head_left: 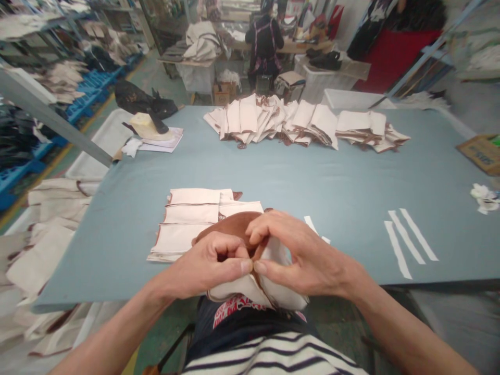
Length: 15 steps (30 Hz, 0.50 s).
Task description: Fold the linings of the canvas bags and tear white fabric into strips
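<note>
Cloth of a dull blue-green covers the tabletop (273,174) in the head view, inside a workroom with blue pallets (84,96) at far left and a person (265,44) by a cluttered bench beyond the far edge. Along that edge lies a long heap of cream pieces (269,122) with brown borders. Papers (166,140) under a yellow block (144,126) sit at the far left corner, near a slanting metal post (58,114). White tubs stand off the left edge, the nearer 1 piled with cream fabric (42,255). A cardboard box (482,153) and white scraps (484,198) mark the right side, with 3 pale strips (406,237) lying nearer.

A broad band of cloth runs from left to right between the far heap and the near stacks (191,213), and more stretches between the right hand (304,255) and the strips. Just over the near edge, by the lap, is the cream-and-brown piece (234,290). The left hand (213,263) pinches its brown edging between thumb and fingers; the right hand's thumb grips right beside it, forefinger arched over the brown part. Both thumb tips nearly meet.
</note>
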Each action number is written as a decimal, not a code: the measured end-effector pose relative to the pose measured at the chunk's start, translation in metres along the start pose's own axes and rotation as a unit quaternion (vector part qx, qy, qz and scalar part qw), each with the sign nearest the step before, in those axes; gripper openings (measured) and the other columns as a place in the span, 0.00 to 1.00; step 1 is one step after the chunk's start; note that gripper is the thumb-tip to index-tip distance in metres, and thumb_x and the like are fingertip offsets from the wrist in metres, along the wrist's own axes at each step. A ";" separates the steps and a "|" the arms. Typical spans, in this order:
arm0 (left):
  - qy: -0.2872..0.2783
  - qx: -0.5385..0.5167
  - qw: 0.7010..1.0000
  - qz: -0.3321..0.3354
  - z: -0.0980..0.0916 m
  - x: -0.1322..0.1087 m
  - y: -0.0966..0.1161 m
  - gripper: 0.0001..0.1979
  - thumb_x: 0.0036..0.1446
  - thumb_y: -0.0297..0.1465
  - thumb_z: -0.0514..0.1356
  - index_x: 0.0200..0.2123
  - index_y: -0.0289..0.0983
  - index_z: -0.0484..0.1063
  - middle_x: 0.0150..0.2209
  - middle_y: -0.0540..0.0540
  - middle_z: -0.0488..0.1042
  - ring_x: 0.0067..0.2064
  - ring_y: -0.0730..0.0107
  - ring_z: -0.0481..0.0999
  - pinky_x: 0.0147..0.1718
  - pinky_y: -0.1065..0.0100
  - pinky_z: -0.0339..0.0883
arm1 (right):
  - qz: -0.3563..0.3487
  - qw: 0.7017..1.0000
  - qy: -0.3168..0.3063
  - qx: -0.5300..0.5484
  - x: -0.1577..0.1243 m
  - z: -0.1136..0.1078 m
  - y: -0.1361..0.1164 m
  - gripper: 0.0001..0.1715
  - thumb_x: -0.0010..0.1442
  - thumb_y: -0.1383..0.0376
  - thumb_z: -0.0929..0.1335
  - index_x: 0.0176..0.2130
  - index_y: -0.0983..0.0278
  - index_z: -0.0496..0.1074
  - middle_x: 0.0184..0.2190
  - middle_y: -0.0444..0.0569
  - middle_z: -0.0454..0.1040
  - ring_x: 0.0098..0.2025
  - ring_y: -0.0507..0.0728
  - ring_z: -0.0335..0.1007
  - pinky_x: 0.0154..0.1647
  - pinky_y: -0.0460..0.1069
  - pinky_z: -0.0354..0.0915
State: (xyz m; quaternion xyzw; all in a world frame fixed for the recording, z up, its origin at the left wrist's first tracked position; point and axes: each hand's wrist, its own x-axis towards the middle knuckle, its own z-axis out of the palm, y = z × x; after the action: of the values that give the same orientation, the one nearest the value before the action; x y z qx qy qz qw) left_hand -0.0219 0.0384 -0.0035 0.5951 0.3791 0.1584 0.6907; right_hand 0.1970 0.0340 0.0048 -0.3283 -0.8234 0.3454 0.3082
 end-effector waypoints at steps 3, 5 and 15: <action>0.074 -0.042 0.996 -0.014 -0.001 -0.003 -0.008 0.21 0.56 0.45 0.64 0.23 0.35 0.67 0.21 0.55 0.61 0.23 0.79 0.55 0.20 0.76 0.48 | -0.006 0.989 0.141 -0.039 -0.008 0.012 0.002 0.07 0.60 0.69 0.69 0.40 0.60 0.68 0.42 0.50 0.77 0.47 0.60 0.73 0.49 0.56 0.66; 0.108 -0.078 0.991 -0.033 -0.001 -0.005 -0.012 0.22 0.54 0.48 0.65 0.24 0.35 0.67 0.21 0.54 0.63 0.23 0.78 0.57 0.20 0.76 0.50 | -0.007 0.980 0.191 -0.063 -0.015 0.024 0.002 0.07 0.60 0.67 0.69 0.40 0.60 0.68 0.38 0.49 0.77 0.42 0.59 0.73 0.44 0.54 0.68; 0.158 -0.159 0.972 -0.074 0.007 -0.006 -0.022 0.26 0.47 0.52 0.70 0.26 0.36 0.66 0.22 0.53 0.66 0.23 0.78 0.61 0.20 0.77 0.54 | 0.069 0.970 0.233 -0.031 -0.026 0.083 -0.001 0.02 0.65 0.67 0.69 0.38 0.61 0.70 0.31 0.44 0.78 0.33 0.54 0.74 0.35 0.49 0.68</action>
State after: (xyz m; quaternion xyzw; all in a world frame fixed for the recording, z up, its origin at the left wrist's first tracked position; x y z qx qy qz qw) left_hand -0.0260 0.0235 -0.0225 0.4153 0.4968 0.2569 0.7174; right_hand 0.1507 -0.0168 -0.0491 -0.4649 -0.7146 0.2546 0.4564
